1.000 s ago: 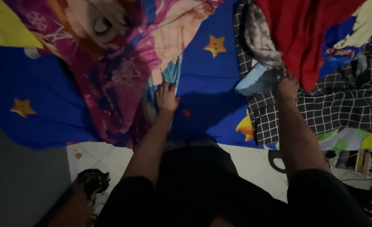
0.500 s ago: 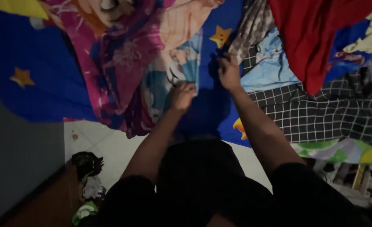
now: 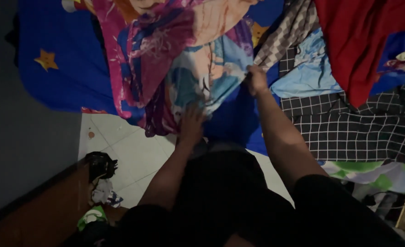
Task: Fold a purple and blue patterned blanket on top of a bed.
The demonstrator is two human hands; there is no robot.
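A pink and light-blue cartoon-print cloth (image 3: 184,59) lies bunched on a dark blue bedsheet with yellow stars (image 3: 60,68). My left hand (image 3: 192,126) grips the cloth's lower edge near the bed's front. My right hand (image 3: 256,78) pinches the cloth's right edge, lifting it a little. Just right of that hand lie a grey checked garment (image 3: 287,34) and a pale blue cloth (image 3: 307,71).
A red cloth (image 3: 362,41) and a black cloth with a white grid (image 3: 358,123) cover the bed's right side. White floor tiles (image 3: 129,160) show below the bed. A black object (image 3: 101,165) and small rags sit by a brown wooden edge (image 3: 42,206) at lower left.
My right hand left the pile at the right and came across to the cartoon cloth's edge. My left hand slid down to its lower edge. The cloth is now drawn rightward over the blue sheet.
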